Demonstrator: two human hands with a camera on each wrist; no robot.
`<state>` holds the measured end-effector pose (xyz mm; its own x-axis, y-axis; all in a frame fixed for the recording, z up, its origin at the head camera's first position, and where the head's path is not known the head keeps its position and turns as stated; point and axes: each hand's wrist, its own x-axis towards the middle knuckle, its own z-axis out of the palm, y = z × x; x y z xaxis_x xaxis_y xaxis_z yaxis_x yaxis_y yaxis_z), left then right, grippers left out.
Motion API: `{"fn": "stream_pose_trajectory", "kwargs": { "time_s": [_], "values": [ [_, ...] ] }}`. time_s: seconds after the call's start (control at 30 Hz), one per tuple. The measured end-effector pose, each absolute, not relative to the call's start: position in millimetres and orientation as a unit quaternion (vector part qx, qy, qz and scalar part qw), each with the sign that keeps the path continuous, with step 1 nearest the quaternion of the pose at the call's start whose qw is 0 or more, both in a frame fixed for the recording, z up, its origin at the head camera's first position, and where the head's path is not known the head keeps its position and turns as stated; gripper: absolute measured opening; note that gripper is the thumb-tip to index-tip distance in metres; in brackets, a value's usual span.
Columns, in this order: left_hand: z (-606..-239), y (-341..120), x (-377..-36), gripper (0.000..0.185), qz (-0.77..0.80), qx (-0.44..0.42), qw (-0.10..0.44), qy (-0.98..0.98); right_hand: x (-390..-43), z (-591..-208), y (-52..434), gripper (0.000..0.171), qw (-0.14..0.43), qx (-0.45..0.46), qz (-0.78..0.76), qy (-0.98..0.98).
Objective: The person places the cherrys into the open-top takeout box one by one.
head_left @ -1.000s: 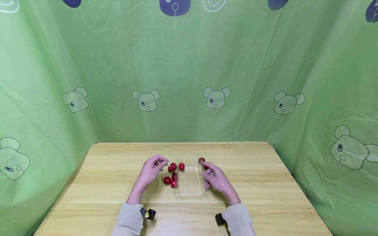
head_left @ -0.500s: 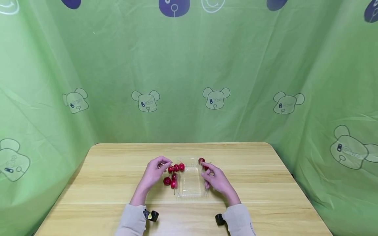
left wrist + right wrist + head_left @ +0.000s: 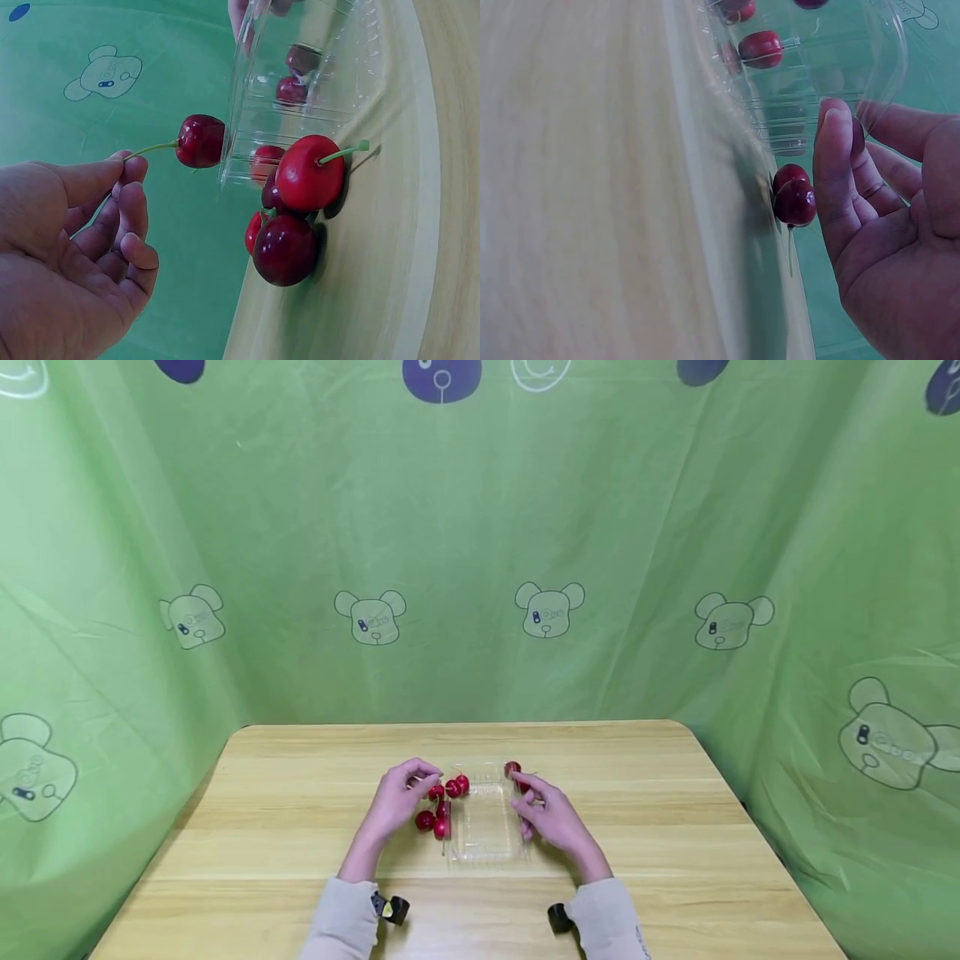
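Observation:
My left hand (image 3: 396, 800) pinches a cherry by its green stem between thumb and index finger. In the left wrist view that dark red cherry (image 3: 201, 141) hangs at the rim of a clear plastic container (image 3: 487, 859). A cluster of cherries (image 3: 285, 250) rests on the table below, against the container's left side. My right hand (image 3: 553, 814) grips the container's right rim between thumb and fingers, as the right wrist view shows. Close to these fingers, two cherries (image 3: 795, 201) lie outside the container. One cherry (image 3: 462, 784) sits near the container's far left corner.
The wooden table (image 3: 645, 827) carries the container and the cherries in its middle. Green curtains (image 3: 465, 677) with bear-head prints surround its back and sides. A black wrist camera (image 3: 558, 918) sticks out from the right sleeve, and another (image 3: 397, 910) from the left.
My left hand has moved a little to the right, bringing the held cherry from beside the container to over its far left part. The right hand has stayed put.

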<state>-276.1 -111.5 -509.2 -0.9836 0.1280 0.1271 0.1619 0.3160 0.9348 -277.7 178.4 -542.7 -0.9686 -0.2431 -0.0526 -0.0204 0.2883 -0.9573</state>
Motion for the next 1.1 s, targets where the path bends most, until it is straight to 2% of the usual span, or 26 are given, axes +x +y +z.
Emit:
{"fn": "stream_pose_trajectory", "kwargs": {
  "time_s": [1.1],
  "values": [
    [-518, -98, -282, 0.011, -0.573, -0.076, 0.021, -0.816, -279, -544, 181, 0.058, 0.096, -0.089, -0.597, 0.791]
  ]
}}
